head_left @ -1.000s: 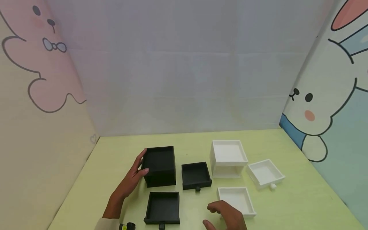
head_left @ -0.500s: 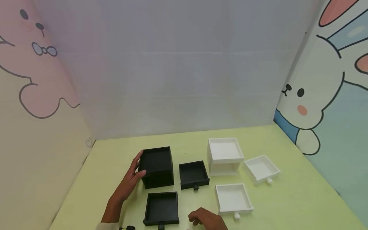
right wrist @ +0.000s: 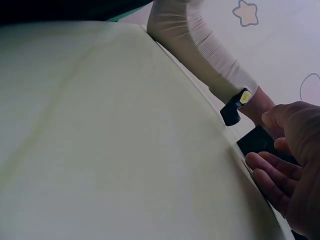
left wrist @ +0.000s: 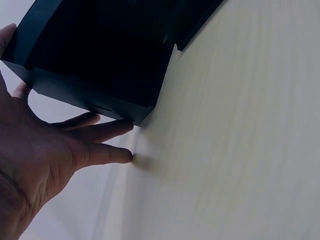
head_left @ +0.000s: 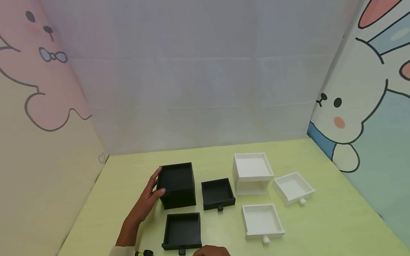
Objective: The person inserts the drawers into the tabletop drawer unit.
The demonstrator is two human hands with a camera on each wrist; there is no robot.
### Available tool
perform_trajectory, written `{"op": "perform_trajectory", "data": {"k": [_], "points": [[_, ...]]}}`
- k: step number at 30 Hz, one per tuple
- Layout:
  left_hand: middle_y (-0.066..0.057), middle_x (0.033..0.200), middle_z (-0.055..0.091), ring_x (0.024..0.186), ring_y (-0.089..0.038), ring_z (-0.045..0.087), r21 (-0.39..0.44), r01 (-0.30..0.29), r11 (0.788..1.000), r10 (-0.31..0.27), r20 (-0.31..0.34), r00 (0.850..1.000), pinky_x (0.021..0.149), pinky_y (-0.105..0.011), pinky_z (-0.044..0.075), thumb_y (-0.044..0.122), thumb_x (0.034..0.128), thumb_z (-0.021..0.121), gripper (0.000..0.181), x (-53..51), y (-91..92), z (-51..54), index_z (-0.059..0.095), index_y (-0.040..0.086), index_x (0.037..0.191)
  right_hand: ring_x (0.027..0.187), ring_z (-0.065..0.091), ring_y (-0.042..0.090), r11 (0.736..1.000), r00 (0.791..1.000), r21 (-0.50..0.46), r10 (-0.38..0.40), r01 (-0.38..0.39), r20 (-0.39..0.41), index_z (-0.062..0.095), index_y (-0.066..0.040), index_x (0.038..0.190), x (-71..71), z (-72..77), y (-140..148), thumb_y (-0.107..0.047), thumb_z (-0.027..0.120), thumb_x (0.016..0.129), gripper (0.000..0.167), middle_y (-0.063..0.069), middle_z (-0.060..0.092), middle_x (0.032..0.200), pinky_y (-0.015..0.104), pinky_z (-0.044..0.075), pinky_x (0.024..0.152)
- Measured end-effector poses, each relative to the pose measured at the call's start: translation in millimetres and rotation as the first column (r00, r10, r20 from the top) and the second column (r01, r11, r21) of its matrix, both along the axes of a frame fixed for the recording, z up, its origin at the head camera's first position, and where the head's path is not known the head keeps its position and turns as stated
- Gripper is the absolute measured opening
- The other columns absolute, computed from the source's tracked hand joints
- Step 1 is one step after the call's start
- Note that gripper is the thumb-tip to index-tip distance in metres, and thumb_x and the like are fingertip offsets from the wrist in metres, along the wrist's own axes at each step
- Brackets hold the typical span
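My left hand (head_left: 145,201) grips the black box (head_left: 176,181) by its left side, thumb at the top front edge, fingers along the side. The left wrist view shows the hand (left wrist: 55,145) against the black box (left wrist: 95,100), whose inside is dark. In front of the box lies a black drawer (head_left: 182,231) with a small knob; another black drawer (head_left: 217,194) lies to its right. My right hand (head_left: 212,251) is at the bottom edge of the head view, near the front drawer's right corner. In the right wrist view the hand (right wrist: 295,165) has loosely bent fingers and holds nothing visible.
A white box (head_left: 253,174), its lower slot hollow, stands right of the black pieces. One white drawer (head_left: 262,221) lies in front of it, another white drawer (head_left: 294,187) at its right. Walls rise behind and at both sides of the table (head_left: 326,213).
My right hand has moved left and down, from over the front white drawer to near the front black drawer. The left hand keeps its grip on the black box.
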State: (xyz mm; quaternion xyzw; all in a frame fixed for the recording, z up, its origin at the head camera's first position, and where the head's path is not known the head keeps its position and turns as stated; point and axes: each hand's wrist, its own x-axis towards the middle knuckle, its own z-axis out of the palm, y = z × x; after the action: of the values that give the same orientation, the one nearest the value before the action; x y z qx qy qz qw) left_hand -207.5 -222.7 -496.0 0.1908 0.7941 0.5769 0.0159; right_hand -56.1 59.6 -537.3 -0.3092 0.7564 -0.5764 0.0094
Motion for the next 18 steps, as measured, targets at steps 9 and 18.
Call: {"op": "perform_trajectory", "data": {"k": [9, 18], "points": [[-0.008, 0.165, 0.006, 0.145, -0.052, 0.012, -0.004, -0.027, 1.0, 0.027, 0.012, 1.0, 0.104, -0.075, 0.019, 0.018, 0.1045, 0.048, 0.066, -1.2, -0.9, -1.1, 0.016, 0.033, 0.16, 0.091, 0.066, 0.003, 0.999, 1.0, -0.048, 0.011, -0.011, 0.011, 0.071, -0.001, 0.108, -5.4, -12.5, -17, -0.01, 0.06, 0.099, 0.017, 0.008, 0.073, 0.098, 0.023, 0.054, 0.069], [-0.007, 0.165, 0.007, 0.145, -0.05, 0.013, 0.004, -0.021, 1.0, 0.021, 0.013, 1.0, 0.104, -0.075, 0.018, 0.018, 0.104, 0.049, 0.066, -2.9, 0.2, 3.0, 0.016, 0.033, 0.16, 0.093, 0.068, 0.006, 0.997, 0.993, -0.02, 0.076, -0.078, -0.091, 0.067, 0.001, 0.116, -14.9, -18.1, -15, -0.008, 0.062, 0.097, 0.021, 0.013, 0.073, 0.103, 0.017, 0.052, 0.072]]}}
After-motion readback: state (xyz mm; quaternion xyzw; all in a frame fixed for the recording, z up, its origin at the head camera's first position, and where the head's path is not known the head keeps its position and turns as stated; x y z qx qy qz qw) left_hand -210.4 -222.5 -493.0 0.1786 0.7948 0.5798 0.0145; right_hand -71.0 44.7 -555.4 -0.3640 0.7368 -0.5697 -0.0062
